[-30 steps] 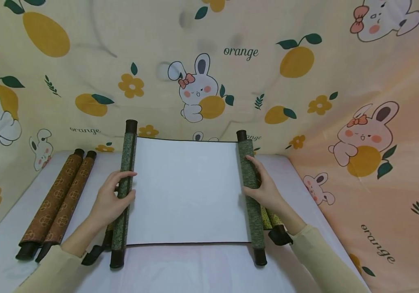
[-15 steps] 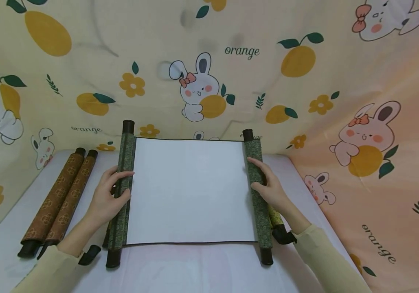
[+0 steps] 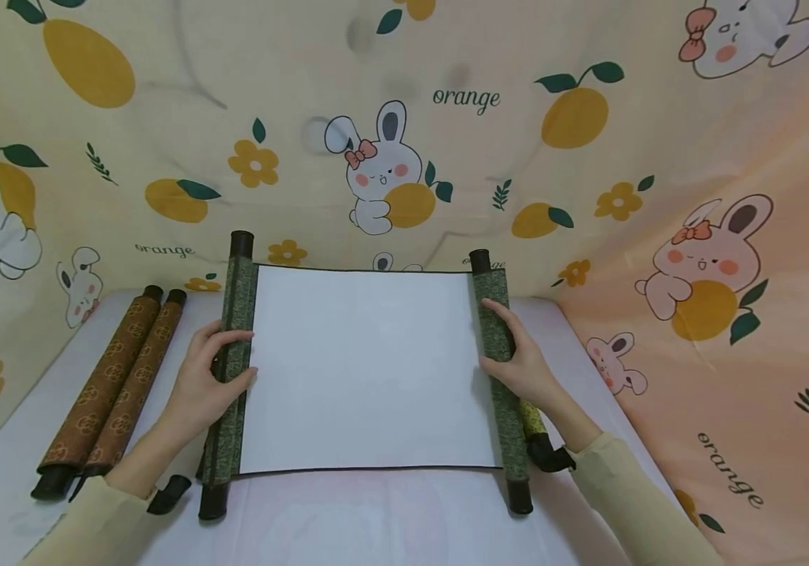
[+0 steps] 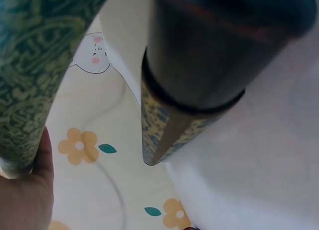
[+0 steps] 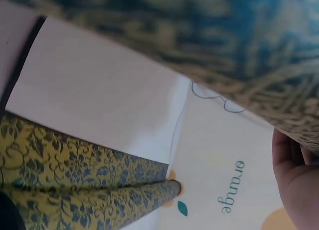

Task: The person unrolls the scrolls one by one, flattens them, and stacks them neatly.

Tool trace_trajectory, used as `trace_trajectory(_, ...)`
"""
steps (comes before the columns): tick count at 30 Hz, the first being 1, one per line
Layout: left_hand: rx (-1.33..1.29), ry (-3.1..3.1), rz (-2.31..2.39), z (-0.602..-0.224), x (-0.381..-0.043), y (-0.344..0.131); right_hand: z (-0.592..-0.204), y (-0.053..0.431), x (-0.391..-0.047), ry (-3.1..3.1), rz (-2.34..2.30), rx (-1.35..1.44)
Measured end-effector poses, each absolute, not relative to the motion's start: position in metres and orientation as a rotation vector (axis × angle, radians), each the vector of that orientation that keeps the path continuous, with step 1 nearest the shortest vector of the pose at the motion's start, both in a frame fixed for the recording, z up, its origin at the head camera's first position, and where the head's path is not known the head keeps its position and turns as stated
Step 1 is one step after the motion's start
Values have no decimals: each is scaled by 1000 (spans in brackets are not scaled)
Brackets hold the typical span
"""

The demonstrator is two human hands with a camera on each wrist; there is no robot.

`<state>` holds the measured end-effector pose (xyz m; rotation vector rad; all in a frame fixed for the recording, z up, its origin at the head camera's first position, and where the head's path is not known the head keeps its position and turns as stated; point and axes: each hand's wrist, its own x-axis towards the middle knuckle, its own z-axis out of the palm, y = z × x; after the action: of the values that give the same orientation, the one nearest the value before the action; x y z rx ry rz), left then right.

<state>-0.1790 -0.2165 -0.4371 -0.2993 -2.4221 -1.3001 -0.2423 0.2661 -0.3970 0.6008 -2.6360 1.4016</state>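
Note:
A green-patterned scroll (image 3: 236, 346) with black end knobs is spread between two hands, its blank white paper (image 3: 369, 369) facing up. My left hand (image 3: 207, 381) grips the left roller, thumb and fingers round it. Around the right roller (image 3: 498, 338) the fingers and thumb of my right hand (image 3: 520, 358) are curled. Beneath it lies a yellow scroll with dark floral pattern (image 5: 84, 155), partly covered; its white paper shows in the right wrist view. In the left wrist view a yellow-and-dark roller (image 4: 154, 125) with a large black knob (image 4: 209, 55) stands near the green roller.
Two brown flower-patterned scrolls (image 3: 103, 385) lie side by side on the left of the white-covered table (image 3: 347, 519). A cloth printed with rabbits and oranges (image 3: 291, 71) hangs behind and at the right side.
The two green rollers have moved apart, the left one leftward and the right one rightward, so more white paper shows. Both hands keep their grip.

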Motion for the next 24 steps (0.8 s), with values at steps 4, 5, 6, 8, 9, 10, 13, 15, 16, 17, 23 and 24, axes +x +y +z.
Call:
trace_trajectory(4,-327,-2400,-1285,-438,-178,-219,-394,271,-241,-2648,1373,602)
trace_trajectory(5,-336,-2392,-1280,-438,-178,-220,-394,272,-241,-2651,1370,599)
trace_trajectory(6,-342,-2384,-1273,-438,-178,-220,-393,272,-240,-2654,1371,595)
trace_trajectory(8,-352,-2372,-1257,-438,-176,-222,-392,275,-240,-2663,1370,589)
trace_trajectory(9,-355,-2372,-1239,-438,-175,-223,-391,276,-239,-2672,1368,581)
trace_trajectory(10,-357,-2371,-1226,-438,-174,-224,-390,277,-239,-2680,1367,573)
trace_trajectory(13,-363,-2368,-1194,-438,-172,-228,-387,281,-239,-2692,1367,563)
trace_trajectory(15,-367,-2360,-1179,-438,-171,-230,-386,283,-238,-2695,1374,552)
trace_trajectory(16,-370,-2351,-1181,-438,-171,-231,-385,284,-238,-2690,1382,552)
trace_trajectory(17,-372,-2344,-1177,-439,-172,-232,-385,284,-238,-2685,1388,549)
trace_trajectory(23,-372,-2320,-1142,-440,-173,-233,-388,281,-240,-2630,1440,525)
trace_trajectory(24,-373,-2316,-1138,-440,-173,-233,-389,280,-240,-2622,1443,516)
